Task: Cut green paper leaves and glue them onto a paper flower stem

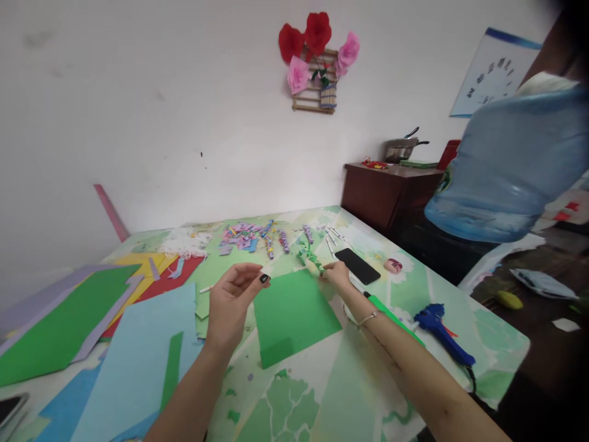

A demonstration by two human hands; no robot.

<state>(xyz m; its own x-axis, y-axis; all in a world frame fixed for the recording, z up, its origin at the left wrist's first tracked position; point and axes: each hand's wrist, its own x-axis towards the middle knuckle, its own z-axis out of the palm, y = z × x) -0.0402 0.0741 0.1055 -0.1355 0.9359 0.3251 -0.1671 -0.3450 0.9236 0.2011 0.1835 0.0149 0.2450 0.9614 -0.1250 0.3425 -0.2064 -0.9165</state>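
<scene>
2 hands, 2 red flowers, 1 jug

Smooth, matt green sheet

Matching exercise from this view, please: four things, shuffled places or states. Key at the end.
Column 1
1. Bright green, roughly square sheet
2. Flat black rectangular phone
3. Dark blue plastic glue gun
4. Bare left hand with a dark-painted thumbnail

Column 2
A. Near the right edge of the pale green-and-white patterned table, with a dark cord at its end
B. Raised, nothing visibly in its grip
C. Lying flat between the person's forearms
D. Next to thin white sticks

Pairs: 1-C, 2-D, 3-A, 4-B
</scene>
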